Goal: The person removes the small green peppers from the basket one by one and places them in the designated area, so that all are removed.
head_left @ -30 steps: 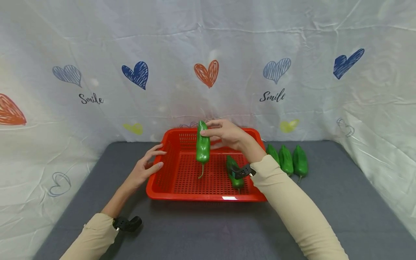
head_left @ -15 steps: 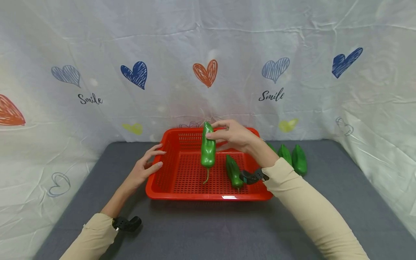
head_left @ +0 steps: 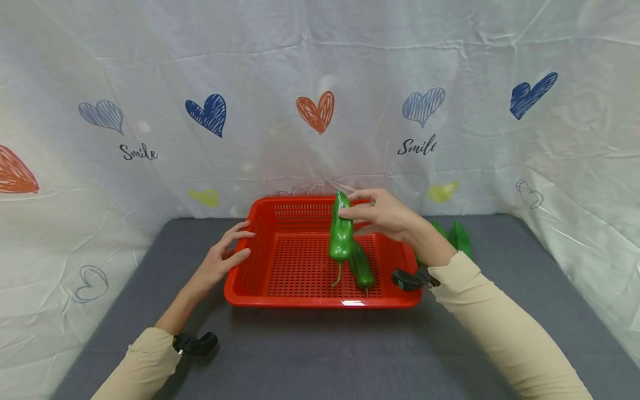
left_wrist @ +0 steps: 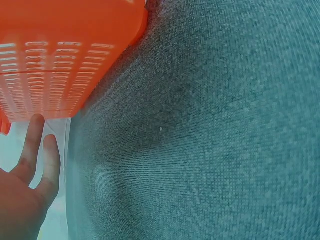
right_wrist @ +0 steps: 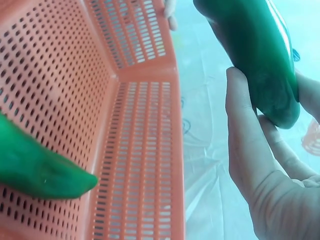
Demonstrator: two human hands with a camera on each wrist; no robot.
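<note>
Unchanged from a second ago, the left hand point(head_left: 220, 255) lies on the left rim of the red basket point(head_left: 320, 303), fingers loosely extended and touching the edge rather than clenched round it, its forearm slanting up from lower left. The held green pepper point(head_left: 341, 228) has shifted rightward since then; it stands nearly upright above the basket floor, tip up, stem hanging, and now overlaps the lying pepper point(head_left: 364, 272) in the head view, though the right wrist view shows the two apart. The right hand point(head_left: 387, 216), reaching in from lower right, grasps it near the tip, digits on opposite sides. Its forearm has moved right too, now covering more of the peppers beside the basket point(head_left: 460, 239), on the grey cloth point(head_left: 320, 355).
</note>
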